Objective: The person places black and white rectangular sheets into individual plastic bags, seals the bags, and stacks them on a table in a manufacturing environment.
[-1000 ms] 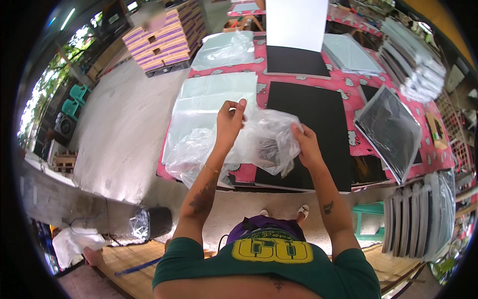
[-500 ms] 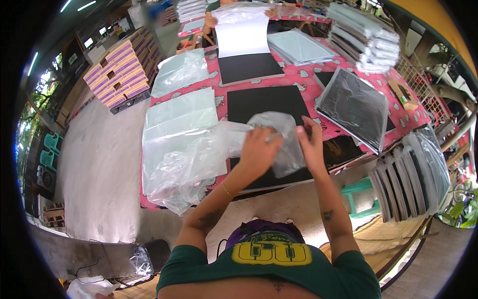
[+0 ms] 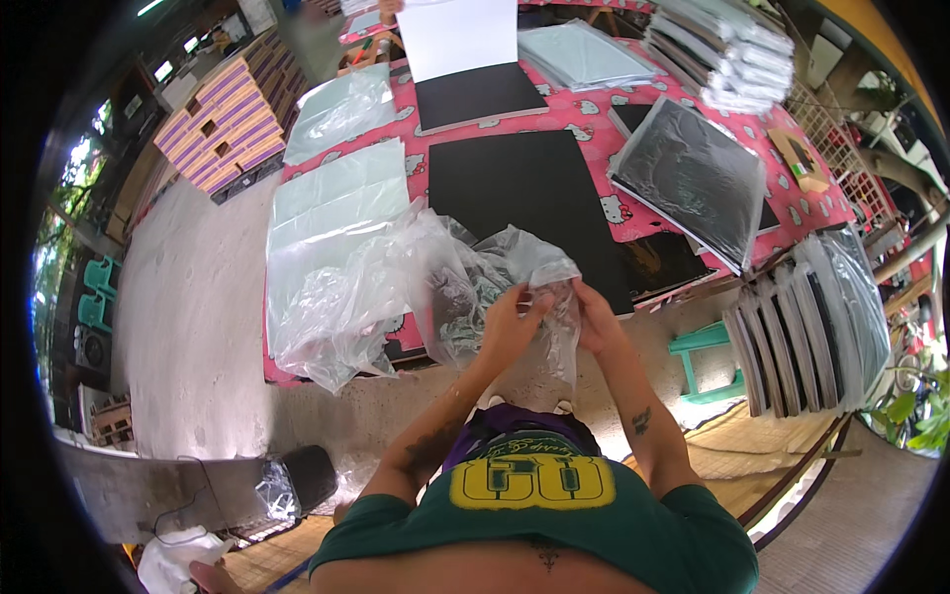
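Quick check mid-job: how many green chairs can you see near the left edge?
2: one green chair beyond the floor; a second chair just below it in the picture. More could be hidden behind.

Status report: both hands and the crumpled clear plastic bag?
Left hand, right hand holding crumpled clear plastic bag. Bag partly covering flat black rectangular board.

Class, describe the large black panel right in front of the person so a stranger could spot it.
Find the pink table, then the middle of its near side. There, clear plastic held by the left hand and right hand partly hides a flat black panel. Unlike the wrapped panel to its right, it is unwrapped; unlike the far panel, no white sheet rises from its edge.
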Available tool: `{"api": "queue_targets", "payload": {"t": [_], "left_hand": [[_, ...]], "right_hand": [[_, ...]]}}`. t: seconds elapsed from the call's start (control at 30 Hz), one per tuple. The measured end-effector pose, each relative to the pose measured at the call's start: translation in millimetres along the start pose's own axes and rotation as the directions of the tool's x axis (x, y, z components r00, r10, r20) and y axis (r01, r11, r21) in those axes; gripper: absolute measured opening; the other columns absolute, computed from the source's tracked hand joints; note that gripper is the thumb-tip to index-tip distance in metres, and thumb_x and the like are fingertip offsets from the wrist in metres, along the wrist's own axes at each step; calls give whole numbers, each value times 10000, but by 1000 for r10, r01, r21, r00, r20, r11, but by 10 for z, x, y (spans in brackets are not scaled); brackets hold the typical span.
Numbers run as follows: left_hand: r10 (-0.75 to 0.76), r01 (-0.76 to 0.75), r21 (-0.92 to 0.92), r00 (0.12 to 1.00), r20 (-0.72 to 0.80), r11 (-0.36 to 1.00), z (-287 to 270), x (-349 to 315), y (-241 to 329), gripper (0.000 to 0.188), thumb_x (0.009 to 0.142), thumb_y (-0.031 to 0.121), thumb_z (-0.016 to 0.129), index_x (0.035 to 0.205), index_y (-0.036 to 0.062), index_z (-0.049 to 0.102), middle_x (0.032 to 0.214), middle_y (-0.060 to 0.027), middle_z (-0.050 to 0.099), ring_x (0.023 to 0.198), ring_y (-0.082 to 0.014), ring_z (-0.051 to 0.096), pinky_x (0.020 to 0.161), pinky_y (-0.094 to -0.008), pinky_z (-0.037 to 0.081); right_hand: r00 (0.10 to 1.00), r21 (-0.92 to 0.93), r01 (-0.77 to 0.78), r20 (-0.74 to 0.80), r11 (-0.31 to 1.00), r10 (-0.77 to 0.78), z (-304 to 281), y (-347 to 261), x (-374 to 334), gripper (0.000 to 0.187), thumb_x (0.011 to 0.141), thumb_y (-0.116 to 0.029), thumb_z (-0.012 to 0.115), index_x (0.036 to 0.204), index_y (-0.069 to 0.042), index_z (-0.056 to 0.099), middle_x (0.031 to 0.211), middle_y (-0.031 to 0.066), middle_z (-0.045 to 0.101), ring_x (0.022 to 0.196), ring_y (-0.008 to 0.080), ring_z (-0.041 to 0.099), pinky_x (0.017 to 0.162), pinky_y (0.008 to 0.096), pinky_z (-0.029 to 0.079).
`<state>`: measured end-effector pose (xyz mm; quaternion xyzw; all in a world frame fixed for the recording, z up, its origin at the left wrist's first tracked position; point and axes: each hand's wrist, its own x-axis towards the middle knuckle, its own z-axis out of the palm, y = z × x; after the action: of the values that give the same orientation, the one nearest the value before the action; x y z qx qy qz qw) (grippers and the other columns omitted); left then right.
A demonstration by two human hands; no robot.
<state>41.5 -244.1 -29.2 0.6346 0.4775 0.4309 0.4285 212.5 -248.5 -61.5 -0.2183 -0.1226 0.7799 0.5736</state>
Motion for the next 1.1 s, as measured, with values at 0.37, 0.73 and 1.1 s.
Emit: {"api": "queue_targets", "payload": {"t": [0.37,0.73,1.1], "left_hand": [[295,-100,414,849,-439,905,-957,415,96,186,842,42,581,1023,5,553,816,-163,611,746,-335,591,661,-412,453],[539,-733,295,661,523,613,-1289,357,1094,133,722,4,602,823,58,669,1110,-182,534,968,-328,571,806,-406,481],[553,-350,878,824,123,326,-1766,984,1221,292,818,247,623,853,-43,624,1217,-261,520,1004,-417,549,859,-477,455]], "right_hand": [[986,56,153,-79,987,-149,761,-237,-633,402,924,-399,521,1082,-30,550,1099,107,606,997,220,608,884,385,503],[954,-918,245,285,313,88,1584,-882,-515,233,853,-135,631,1082,-91,619,991,6,595,806,140,561,746,305,479],[942,-629,-179,111,-757,-316,1317,-1652,-337,416,780,-372,637,978,-7,666,1202,159,537,929,355,618,788,451,491]]}}
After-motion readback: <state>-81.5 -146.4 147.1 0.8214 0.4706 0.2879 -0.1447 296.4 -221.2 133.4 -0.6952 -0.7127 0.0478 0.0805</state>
